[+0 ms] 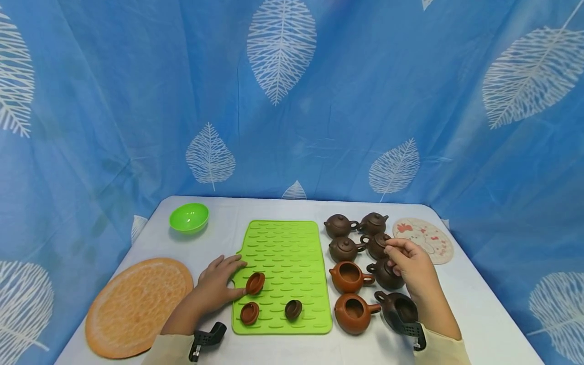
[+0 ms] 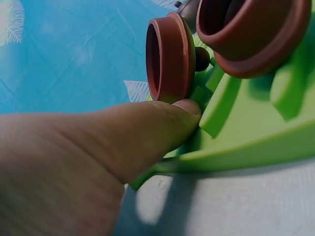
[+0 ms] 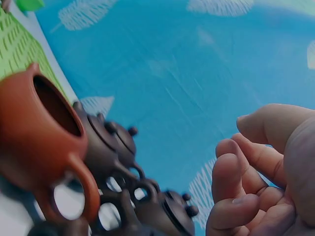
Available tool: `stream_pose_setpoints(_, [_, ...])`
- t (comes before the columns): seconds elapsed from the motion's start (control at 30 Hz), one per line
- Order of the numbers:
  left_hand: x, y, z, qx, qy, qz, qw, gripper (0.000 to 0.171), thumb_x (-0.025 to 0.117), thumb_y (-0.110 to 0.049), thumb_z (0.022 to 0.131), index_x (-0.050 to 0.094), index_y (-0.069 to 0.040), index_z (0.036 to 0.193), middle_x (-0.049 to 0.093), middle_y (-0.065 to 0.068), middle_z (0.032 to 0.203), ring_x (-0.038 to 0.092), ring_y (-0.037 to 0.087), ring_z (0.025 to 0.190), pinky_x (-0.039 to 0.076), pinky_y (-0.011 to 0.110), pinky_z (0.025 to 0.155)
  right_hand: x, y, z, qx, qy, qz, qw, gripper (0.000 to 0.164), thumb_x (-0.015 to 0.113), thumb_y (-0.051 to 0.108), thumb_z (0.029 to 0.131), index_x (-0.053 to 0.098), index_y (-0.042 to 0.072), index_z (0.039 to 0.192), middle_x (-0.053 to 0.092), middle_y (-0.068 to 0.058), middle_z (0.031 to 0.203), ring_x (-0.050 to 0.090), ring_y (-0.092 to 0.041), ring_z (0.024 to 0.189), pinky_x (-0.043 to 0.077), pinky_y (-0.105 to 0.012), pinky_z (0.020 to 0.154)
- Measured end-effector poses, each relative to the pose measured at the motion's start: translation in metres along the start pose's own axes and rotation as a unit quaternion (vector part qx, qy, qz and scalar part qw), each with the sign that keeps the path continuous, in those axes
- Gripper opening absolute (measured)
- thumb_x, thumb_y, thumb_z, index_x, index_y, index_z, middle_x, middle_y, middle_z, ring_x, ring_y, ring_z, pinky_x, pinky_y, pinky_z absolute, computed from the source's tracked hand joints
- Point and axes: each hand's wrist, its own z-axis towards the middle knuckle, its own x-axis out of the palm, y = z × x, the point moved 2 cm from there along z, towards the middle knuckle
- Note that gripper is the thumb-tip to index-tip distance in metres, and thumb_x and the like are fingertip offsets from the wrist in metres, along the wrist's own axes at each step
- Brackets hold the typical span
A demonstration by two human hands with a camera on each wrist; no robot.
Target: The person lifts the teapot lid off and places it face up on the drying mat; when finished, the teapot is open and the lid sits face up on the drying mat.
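My left hand (image 1: 214,289) reaches over the left edge of a green mat (image 1: 285,253), fingers spread. Its thumb touches a reddish-brown teapot lid (image 1: 255,283) that stands tilted on the mat; in the left wrist view the lid (image 2: 170,56) is on its side above the thumb tip. Another reddish lid (image 1: 249,313) and a dark brown lid (image 1: 293,309) lie nearby. Above the right column of dark teapots is my right hand (image 1: 410,261), close to a lidded teapot (image 1: 377,247) and another dark teapot (image 1: 388,275). Its fingers (image 3: 228,169) are loosely bent, with nothing visible between them and the thumb.
Several dark lidded teapots (image 1: 339,226) stand behind two lidless reddish teapots (image 1: 350,276). A lidless dark teapot (image 1: 398,309) sits by my right wrist. A green bowl (image 1: 189,218) is at back left, a round tan mat (image 1: 139,306) front left, a patterned round mat (image 1: 424,241) right.
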Motion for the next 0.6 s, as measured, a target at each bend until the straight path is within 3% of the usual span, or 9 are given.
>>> stream_pose_setpoints(0.2, [-0.001,-0.001,-0.001,-0.002,0.002,0.003,1.0000,0.069,0.088,-0.040,0.084,0.061,-0.021,0.144,0.046,0.007,0.162,0.027,0.052,0.153,0.025,0.081,0.113,-0.013,-0.009,-0.002,0.023,-0.015,-0.033,0.999,0.033,0.063,0.021,0.106,0.061,-0.001,0.132,0.065,0.002,0.095,0.057,-0.012,0.076,0.050,-0.025,0.061])
stream_pose_setpoints(0.4, [-0.002,-0.002,-0.001,0.001,-0.002,-0.004,1.0000,0.069,0.088,-0.041,0.083,0.061,-0.021,0.144,0.046,0.007,0.162,0.027,0.052,0.153,0.024,0.081,0.113,-0.016,-0.013,-0.002,0.012,-0.035,-0.128,0.991,0.034,0.064,0.024,0.105,0.063,0.004,0.133,0.060,-0.005,0.098,0.054,-0.016,0.080,0.048,-0.028,0.064])
stream_pose_setpoints(0.6, [-0.002,-0.002,-0.001,-0.001,0.002,-0.005,1.0000,0.071,0.088,-0.041,0.084,0.059,-0.019,0.145,0.043,0.008,0.164,0.024,0.053,0.154,0.021,0.081,0.115,-0.021,-0.022,0.001,0.016,-0.011,-0.178,0.984,0.037,0.066,0.024,0.104,0.062,0.002,0.133,0.054,-0.007,0.097,0.049,-0.017,0.081,0.044,-0.029,0.064])
